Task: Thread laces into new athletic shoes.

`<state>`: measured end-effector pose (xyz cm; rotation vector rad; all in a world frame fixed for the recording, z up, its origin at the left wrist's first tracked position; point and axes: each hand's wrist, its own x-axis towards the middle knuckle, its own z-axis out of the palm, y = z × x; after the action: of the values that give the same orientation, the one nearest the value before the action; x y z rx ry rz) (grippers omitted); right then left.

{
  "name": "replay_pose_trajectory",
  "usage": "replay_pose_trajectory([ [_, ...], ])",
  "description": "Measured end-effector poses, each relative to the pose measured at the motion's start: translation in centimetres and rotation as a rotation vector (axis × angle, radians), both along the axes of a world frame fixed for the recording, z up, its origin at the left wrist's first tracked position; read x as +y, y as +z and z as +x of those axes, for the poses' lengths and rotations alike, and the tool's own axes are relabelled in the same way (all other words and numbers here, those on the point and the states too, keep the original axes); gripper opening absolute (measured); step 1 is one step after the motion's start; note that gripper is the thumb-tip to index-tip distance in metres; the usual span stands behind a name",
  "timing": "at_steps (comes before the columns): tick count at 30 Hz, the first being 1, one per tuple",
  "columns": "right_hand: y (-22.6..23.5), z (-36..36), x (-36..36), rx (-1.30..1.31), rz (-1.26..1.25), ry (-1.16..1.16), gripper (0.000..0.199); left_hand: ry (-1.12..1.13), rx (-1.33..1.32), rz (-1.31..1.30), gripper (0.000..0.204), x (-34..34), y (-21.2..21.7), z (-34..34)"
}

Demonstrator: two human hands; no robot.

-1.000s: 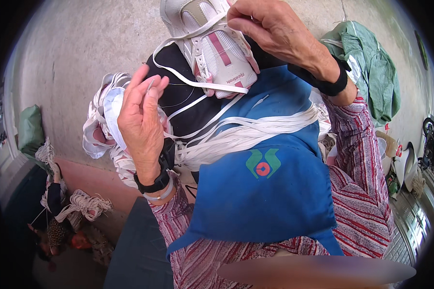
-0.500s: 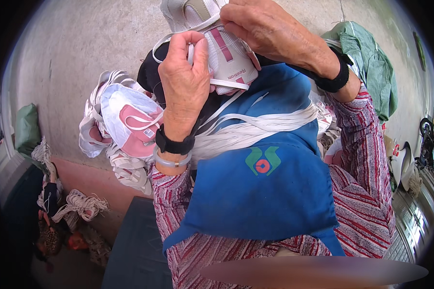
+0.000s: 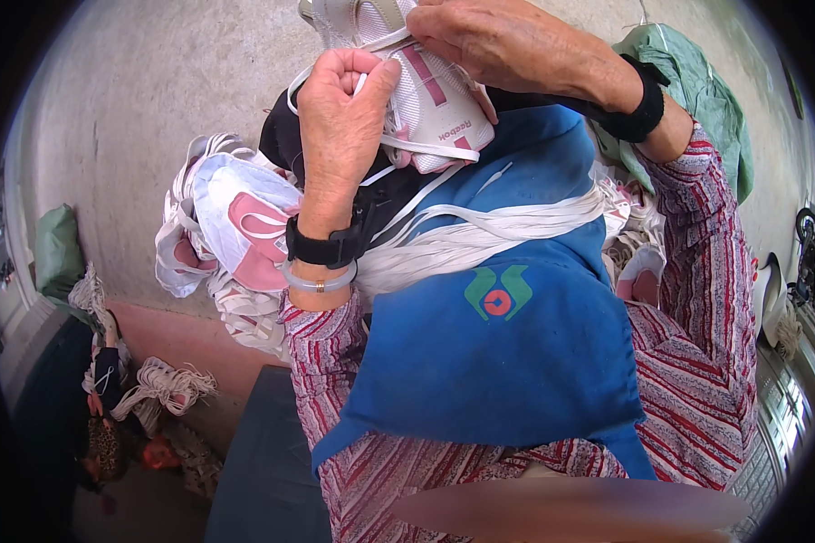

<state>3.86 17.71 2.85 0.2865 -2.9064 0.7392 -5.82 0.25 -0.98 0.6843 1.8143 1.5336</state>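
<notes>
A white sneaker upper (image 3: 451,113) with pink stripes lies across my lap at the top of the view. My left hand (image 3: 342,118) is closed beside it, pinching a white shoelace (image 3: 426,147) between thumb and fingers. Curled over the upper's far side, my right hand (image 3: 484,41) has its fingertips closed where the lace crosses the upper; the exact grip is partly hidden. A thick bundle of loose white laces (image 3: 489,226) lies over my blue apron (image 3: 498,380), below both hands.
To the left, a pile of white and pink uppers (image 3: 244,217) rests on the concrete floor (image 3: 154,90). Green sacks stand at the upper right (image 3: 688,100) and far left (image 3: 59,249). Another lace bundle (image 3: 167,385) is at lower left, near a partly visible person's dark sleeve (image 3: 109,376).
My left hand has shifted slightly left and up with the lace in its pinch. The right hand stays at the upper, and the whole view has moved a little.
</notes>
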Motion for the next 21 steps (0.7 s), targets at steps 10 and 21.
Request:
replay_pose_trajectory([
  [10,-0.5,-0.6,0.4,-0.052,-0.388,0.032,0.014,0.014,-0.038,0.079,0.016,-0.7,-0.2,-0.1],
  [21,1.0,-0.5,-0.8,-0.006,0.014,0.024,0.013,-0.014,-0.049,-0.035,0.023,-0.8,1.1,0.1],
])
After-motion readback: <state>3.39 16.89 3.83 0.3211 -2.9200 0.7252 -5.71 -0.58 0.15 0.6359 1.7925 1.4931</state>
